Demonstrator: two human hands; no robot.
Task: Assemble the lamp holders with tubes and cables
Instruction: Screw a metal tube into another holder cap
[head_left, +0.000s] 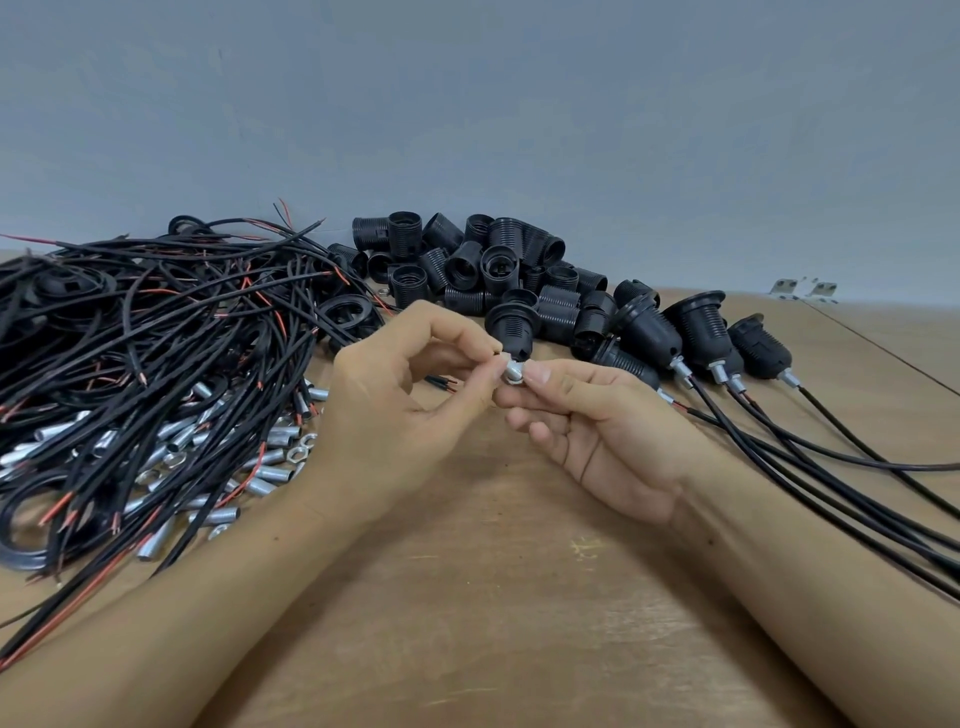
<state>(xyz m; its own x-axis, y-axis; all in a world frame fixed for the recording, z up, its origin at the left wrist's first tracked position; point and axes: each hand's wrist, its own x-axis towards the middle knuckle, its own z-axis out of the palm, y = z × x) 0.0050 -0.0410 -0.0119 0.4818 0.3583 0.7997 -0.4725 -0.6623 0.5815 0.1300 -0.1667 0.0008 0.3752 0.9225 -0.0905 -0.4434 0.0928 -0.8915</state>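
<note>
Between the fingertips of both hands, in the head view, sits a short silver metal tube (514, 372), smooth and cylindrical with a rounded sheen. The left hand (400, 410) pinches its upper end with curled thumb and forefinger; the right hand (597, 431) holds its lower end between thumb and curled fingers, palm turned upward. Both hands hover above a matte wooden table (493, 597) with faint pale scuffs.

Just beyond the fingertips lies a heap of black plastic lamp holders (493, 265), ribbed and threaded on the outside, hollow like cups. To the right of the right hand's fingers, several assembled holders (696, 332) lie on their sides, each with a flared collar, a metal tube at the base, and a thin black cable (831, 467) trailing toward the table's near right edge.

To the left of the left hand's fingers spreads a tangle of black cables (156, 332) with red inner strands showing at the ends. Beneath it, loose silver tubes (218, 462) and small hexagonal nuts (296, 454) are scattered. Flat black plastic rings (345, 312) lie among the cables.
</note>
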